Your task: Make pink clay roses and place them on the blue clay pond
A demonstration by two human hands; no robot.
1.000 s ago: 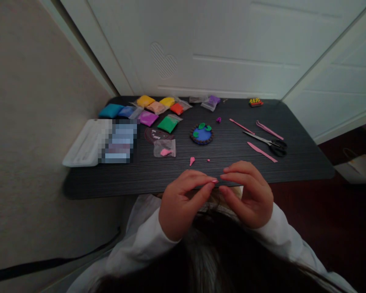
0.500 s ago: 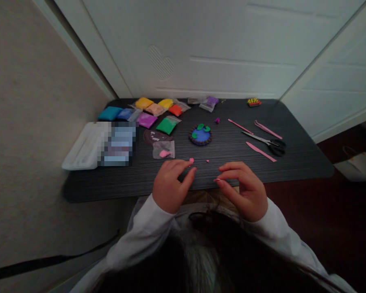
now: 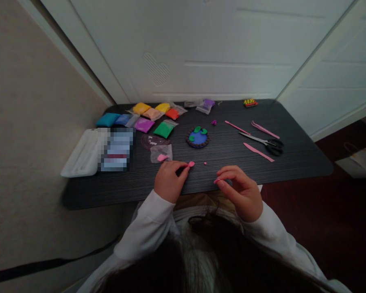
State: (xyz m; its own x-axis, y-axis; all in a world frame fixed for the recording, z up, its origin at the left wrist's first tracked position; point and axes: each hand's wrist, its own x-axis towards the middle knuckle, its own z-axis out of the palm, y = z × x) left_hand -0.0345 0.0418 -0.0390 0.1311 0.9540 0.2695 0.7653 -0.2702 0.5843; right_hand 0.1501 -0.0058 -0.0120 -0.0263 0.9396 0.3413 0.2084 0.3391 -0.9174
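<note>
My left hand (image 3: 170, 179) has its thumb and index finger closed on the edge of a pink clay piece (image 3: 191, 164) at the tabletop. Between the thumb and index finger of my right hand (image 3: 240, 190) is a small bit of pink clay (image 3: 216, 181), held near the table's front edge. A tiny pink clay ball (image 3: 205, 163) lies between the two hands. Behind them sits a round clay pond (image 3: 198, 138), blue inside a brown beaded rim, with green leaf shapes on it. An opened bag of pink clay (image 3: 162, 154) lies beyond my left hand.
Bagged coloured clay, including green (image 3: 164, 129), lines the back left. A white tray (image 3: 81, 156) stands at the left edge. Black-handled scissors (image 3: 273, 145), a pink clay knife (image 3: 258, 152), a thin pink tool (image 3: 237, 127) and pink tweezers (image 3: 264, 130) lie at right.
My left thumb and index finger have closed on the pink clay piece; they were apart before. My right hand keeps its pinch. The camera view has shifted slightly.
</note>
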